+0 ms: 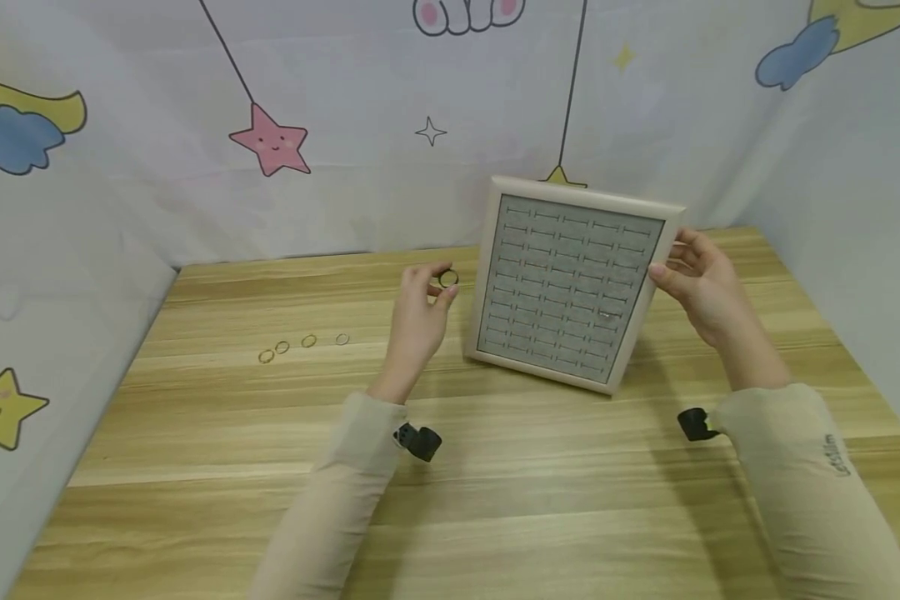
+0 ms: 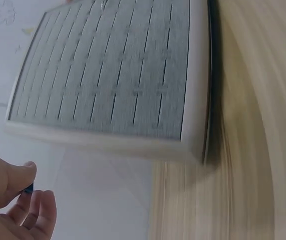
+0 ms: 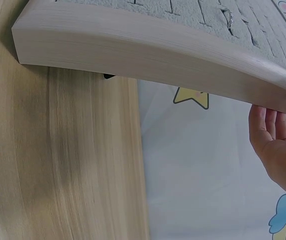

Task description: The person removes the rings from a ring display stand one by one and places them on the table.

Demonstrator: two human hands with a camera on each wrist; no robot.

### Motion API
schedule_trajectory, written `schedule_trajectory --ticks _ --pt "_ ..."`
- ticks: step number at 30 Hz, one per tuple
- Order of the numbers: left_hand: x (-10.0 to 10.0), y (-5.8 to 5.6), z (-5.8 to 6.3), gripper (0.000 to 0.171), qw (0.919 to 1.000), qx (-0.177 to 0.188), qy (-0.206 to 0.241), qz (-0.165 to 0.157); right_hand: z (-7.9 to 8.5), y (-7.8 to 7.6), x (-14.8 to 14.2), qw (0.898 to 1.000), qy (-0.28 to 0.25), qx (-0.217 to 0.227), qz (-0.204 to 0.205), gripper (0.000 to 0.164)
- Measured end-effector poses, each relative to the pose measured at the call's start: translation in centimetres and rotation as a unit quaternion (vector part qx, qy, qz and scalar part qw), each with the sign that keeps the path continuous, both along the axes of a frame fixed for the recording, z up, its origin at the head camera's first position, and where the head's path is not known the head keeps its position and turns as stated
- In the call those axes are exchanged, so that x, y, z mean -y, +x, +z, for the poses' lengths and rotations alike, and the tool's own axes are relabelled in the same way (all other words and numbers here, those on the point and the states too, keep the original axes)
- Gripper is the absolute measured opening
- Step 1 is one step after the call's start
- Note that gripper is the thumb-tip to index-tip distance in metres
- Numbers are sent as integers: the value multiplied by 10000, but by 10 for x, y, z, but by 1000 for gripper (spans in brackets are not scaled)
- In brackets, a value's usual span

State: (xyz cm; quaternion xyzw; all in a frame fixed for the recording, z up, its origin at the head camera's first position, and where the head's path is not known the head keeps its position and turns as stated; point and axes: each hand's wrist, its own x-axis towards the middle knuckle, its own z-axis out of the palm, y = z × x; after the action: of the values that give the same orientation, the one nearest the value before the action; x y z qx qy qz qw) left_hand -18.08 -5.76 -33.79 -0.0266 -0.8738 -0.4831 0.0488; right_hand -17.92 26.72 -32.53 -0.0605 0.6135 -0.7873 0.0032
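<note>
My left hand (image 1: 417,310) pinches a dark ring (image 1: 457,277) between thumb and fingers, just left of the display board. In the left wrist view only a dark sliver of that ring (image 2: 29,188) shows at the fingertips. The ring display board (image 1: 588,197) has a pale wooden frame around a grey slotted pad (image 1: 551,267), and stands leaning back on the table. Along its right edge, my right hand (image 1: 708,292) grips the frame, thumb in front and fingers behind. One silvery ring (image 3: 230,19) sits in a slot near that side; the other visible slots hold nothing.
Several rings lie in a loose row on the wooden table (image 1: 217,433), left of my left hand; a gold one (image 1: 309,336) is among them. Behind the table hangs a white curtain (image 1: 360,192) with printed stars and clouds.
</note>
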Motion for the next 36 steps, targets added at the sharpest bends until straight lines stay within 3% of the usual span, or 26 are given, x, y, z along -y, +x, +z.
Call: schedule_trajectory --ticks 11,21,28,36 --pt "76 -3 -10 40 9965 343 -61 760 0 1 0 9999 117 -32 -28 40" --pt "134 6 -25 45 9887 1011 -590 941 1 1 0 9998 177 30 -46 41" --pt "175 18 -33 47 9779 1430 -837 1275 2 0 0 9997 252 65 -43 41" --pt "211 32 -42 46 9599 1663 -1133 1953 1 0 0 9998 209 43 -52 39"
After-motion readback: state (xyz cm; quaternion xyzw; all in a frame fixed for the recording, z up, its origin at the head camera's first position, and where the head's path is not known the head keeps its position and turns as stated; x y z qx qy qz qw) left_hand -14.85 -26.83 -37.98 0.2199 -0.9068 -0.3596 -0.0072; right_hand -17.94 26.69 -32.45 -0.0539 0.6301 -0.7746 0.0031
